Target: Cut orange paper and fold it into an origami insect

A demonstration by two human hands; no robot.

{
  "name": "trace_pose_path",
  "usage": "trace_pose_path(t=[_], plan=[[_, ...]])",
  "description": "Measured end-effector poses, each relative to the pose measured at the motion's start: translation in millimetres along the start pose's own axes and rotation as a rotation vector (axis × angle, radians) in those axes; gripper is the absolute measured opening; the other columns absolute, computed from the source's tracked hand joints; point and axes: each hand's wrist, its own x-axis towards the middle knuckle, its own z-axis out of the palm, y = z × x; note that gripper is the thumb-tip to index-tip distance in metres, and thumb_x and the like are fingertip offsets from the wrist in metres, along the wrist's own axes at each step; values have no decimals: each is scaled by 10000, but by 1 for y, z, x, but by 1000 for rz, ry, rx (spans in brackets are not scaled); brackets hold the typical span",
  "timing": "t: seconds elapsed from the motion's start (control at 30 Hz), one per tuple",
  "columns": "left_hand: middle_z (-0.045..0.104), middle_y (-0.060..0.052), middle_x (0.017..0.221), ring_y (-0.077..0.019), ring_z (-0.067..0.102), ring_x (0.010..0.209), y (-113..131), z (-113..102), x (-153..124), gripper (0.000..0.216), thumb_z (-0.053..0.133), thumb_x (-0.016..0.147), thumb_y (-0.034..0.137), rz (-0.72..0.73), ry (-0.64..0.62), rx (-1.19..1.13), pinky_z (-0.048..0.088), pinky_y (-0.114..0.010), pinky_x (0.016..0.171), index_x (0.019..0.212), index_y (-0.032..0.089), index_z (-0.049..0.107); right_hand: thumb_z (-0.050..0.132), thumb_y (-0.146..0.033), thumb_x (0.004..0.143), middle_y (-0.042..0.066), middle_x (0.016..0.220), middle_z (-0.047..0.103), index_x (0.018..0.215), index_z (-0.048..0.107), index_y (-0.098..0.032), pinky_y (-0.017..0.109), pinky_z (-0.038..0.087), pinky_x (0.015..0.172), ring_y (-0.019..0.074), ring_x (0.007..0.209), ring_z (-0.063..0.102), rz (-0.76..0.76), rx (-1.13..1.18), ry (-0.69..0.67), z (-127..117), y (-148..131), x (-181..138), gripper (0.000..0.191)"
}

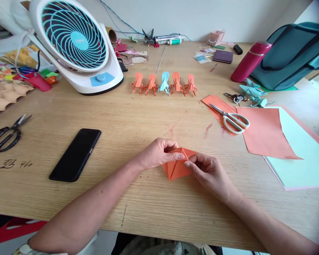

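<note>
A folded sheet of orange paper (179, 170) is held between my two hands just above the wooden table, with creased, triangular flaps facing me. My left hand (163, 153) pinches its upper left part, thumb lying across the front and the other fingers behind. On the right edge, my right hand (206, 169) grips a flap between thumb and curled fingers. Straight ahead stands a row of folded paper figures with thin legs, several orange and a light blue one (164, 82) in the middle.
White-handled scissors (235, 122) lie on orange paper at right, beside larger orange (266, 131) and pale green sheets (295, 170). A black phone (76, 154), black scissors (9, 134) and a fan (77, 42) are left. A pink bottle (251, 61) and teal bag (292, 56) stand back right.
</note>
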Motion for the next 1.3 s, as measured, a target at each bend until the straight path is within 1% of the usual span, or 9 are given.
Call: trace_pose_path(t=[0.13,0.27,0.47,0.6,0.73,0.9,1.07,1.13,1.3], plan=[[510,37,646,-86,433,608,2,3,0,286,730,809,371,8,32,-22,347,-214,565,686,156,587,613,-490,908,-22,632,457,674,541,-190,261,315,542,114,593,370,10,-77,-17,4,3,-5,387],[496,44,616,-82,421,584,5,4,-1,288,732,797,342,24,38,-22,354,-208,549,652,161,563,626,-477,901,-25,636,446,699,528,-194,255,323,540,113,594,367,2,-89,-47,2,-1,-5,362],[506,42,607,-82,427,579,10,10,-6,258,718,806,299,20,-4,116,318,-204,524,635,156,587,655,-533,871,20,765,605,891,611,-205,253,436,599,147,691,534,15,135,0,-4,-8,-1,331],[540,29,616,-89,455,578,8,18,-10,280,709,819,310,0,30,225,321,-211,521,615,154,597,678,-472,875,13,742,598,821,605,-205,261,439,619,143,687,533,-4,131,9,-4,-5,0,282],[556,22,620,-98,474,585,4,22,-12,295,706,818,338,-25,61,316,321,-219,517,611,155,602,649,-415,903,10,712,591,768,601,-195,260,416,606,136,665,520,-39,24,30,-4,-2,0,262],[496,44,565,-88,432,512,5,16,-12,258,739,770,363,-159,52,308,280,-212,458,657,166,616,630,-431,910,1,689,559,762,578,-196,258,373,570,124,626,477,-27,-28,118,-9,0,2,282],[337,76,548,-55,298,482,13,10,-10,374,728,743,327,-178,54,215,205,-196,437,577,177,429,650,-538,866,6,699,542,780,572,-195,265,382,586,134,642,472,48,119,182,-14,-1,5,363],[314,77,565,-54,283,497,15,9,-9,381,719,744,329,-196,50,187,197,-194,447,578,178,410,659,-547,858,5,708,541,783,575,-193,263,384,592,132,646,472,57,159,171,-14,-3,5,371],[368,75,579,-56,332,515,13,7,-10,310,709,749,331,-226,22,142,230,-189,474,614,164,485,663,-511,872,-14,670,512,760,585,-188,254,344,567,119,619,434,36,109,79,-15,-6,5,350]])
